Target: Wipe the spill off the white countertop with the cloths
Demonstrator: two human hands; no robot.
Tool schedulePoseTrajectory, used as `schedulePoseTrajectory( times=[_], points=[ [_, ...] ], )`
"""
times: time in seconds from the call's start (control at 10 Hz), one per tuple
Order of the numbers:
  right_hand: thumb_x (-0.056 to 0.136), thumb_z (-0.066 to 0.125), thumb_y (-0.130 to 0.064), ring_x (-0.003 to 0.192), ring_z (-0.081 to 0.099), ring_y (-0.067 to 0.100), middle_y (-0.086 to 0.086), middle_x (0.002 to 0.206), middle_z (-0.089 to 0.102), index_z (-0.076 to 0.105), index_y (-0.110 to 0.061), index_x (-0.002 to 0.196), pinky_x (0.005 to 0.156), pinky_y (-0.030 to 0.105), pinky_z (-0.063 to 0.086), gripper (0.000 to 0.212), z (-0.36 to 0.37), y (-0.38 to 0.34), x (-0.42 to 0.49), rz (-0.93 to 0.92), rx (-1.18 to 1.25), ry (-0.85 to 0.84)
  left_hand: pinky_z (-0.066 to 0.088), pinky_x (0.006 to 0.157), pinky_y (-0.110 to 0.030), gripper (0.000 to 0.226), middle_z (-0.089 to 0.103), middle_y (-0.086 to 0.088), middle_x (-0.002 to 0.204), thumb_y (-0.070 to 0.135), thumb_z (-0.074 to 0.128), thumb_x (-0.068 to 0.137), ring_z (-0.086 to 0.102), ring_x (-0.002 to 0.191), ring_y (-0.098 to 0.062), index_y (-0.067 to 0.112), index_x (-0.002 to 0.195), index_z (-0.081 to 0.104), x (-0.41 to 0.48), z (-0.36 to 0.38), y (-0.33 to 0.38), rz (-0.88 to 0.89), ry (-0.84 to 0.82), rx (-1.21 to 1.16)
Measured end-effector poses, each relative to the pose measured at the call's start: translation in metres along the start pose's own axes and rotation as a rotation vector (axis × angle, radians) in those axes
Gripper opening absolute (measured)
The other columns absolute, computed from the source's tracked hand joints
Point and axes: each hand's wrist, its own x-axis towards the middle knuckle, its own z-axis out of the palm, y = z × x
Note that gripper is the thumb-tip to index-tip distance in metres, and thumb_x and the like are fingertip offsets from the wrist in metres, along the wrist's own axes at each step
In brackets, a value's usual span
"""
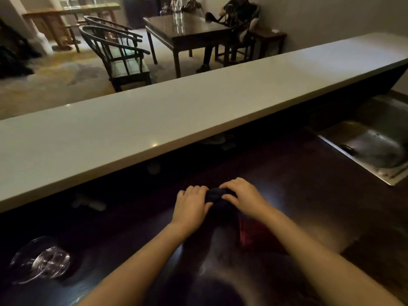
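A dark blue cloth (216,194) lies bunched on the dark lower counter (298,195), below and in front of the raised white countertop (154,115). My left hand (191,206) grips its left end and my right hand (241,196) grips its right end, fingers curled over it. A red cloth (251,234) lies just behind my right wrist, partly hidden by my forearm. I see no spill on the white countertop from here.
A clear glass bowl (40,261) sits at the lower left of the dark counter. A steel sink (373,146) is set in at the right. Beyond the white countertop stand wooden chairs (119,54), a dark table (187,27) and a seated person (234,23).
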Motion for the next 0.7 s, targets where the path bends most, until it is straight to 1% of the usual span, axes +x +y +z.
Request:
schedulePoseTrajectory(
  times=[0.1, 0.3, 0.4, 0.5, 0.6, 0.7],
  points=[
    [0.084, 0.06, -0.018, 0.103, 0.051, 0.026, 0.01, 0.108, 0.065, 0.06, -0.011, 0.111, 0.091, 0.035, 0.04, 0.028, 0.019, 0.017, -0.001, 0.02, 0.002, -0.012, 0.034, 0.091, -0.034, 0.038, 0.058, 0.001, 0.118, 0.038, 0.051, 0.088, 0.049, 0.109, -0.019, 0.019, 0.121, 0.047, 0.002, 0.028, 0.001, -0.055, -0.06, 0.002],
    [0.082, 0.062, -0.019, 0.105, 0.048, 0.023, 0.006, 0.111, 0.062, 0.058, -0.014, 0.113, 0.094, 0.034, 0.038, 0.032, 0.042, 0.035, -0.004, 0.052, -0.011, -0.063, 0.031, 0.097, -0.033, 0.043, 0.053, 0.003, 0.125, 0.037, 0.052, 0.087, 0.044, 0.115, -0.017, 0.021, 0.126, 0.044, -0.002, 0.063, 0.004, -0.132, -0.131, 0.008],
    [0.079, 0.065, -0.02, 0.105, 0.046, 0.021, 0.003, 0.111, 0.059, 0.057, -0.017, 0.113, 0.093, 0.034, 0.039, 0.035, 0.049, 0.038, -0.003, 0.044, -0.023, -0.061, 0.03, 0.099, -0.031, 0.044, 0.051, 0.005, 0.125, 0.037, 0.052, 0.087, 0.042, 0.116, -0.015, 0.022, 0.127, 0.043, -0.004, 0.068, 0.004, -0.154, -0.123, 0.006],
    [0.078, 0.066, -0.021, 0.106, 0.045, 0.022, 0.002, 0.113, 0.056, 0.054, -0.018, 0.113, 0.091, 0.034, 0.039, 0.037, 0.048, 0.041, -0.001, 0.046, -0.055, -0.104, 0.029, 0.098, -0.03, 0.047, 0.049, 0.005, 0.128, 0.037, 0.05, 0.087, 0.04, 0.118, -0.015, 0.022, 0.13, 0.04, -0.006, 0.067, 0.007, -0.165, -0.136, 0.02],
    [0.078, 0.065, -0.022, 0.108, 0.043, 0.023, 0.003, 0.115, 0.053, 0.052, -0.019, 0.115, 0.093, 0.035, 0.038, 0.04, 0.045, 0.039, 0.0, 0.045, -0.043, -0.166, 0.027, 0.101, -0.03, 0.049, 0.044, 0.005, 0.133, 0.038, 0.048, 0.087, 0.036, 0.123, -0.015, 0.022, 0.132, 0.036, -0.006, 0.064, 0.007, -0.174, -0.173, 0.025],
    [0.081, 0.063, -0.03, 0.112, 0.04, 0.02, 0.001, 0.122, 0.05, 0.047, -0.02, 0.124, 0.098, 0.033, 0.035, 0.047, 0.016, 0.031, -0.006, 0.067, 0.009, -0.21, 0.025, 0.106, -0.033, 0.062, 0.038, 0.003, 0.139, 0.042, 0.052, 0.085, 0.032, 0.128, -0.017, 0.021, 0.138, 0.027, -0.004, 0.05, 0.011, -0.15, -0.255, 0.026]
  ],
)
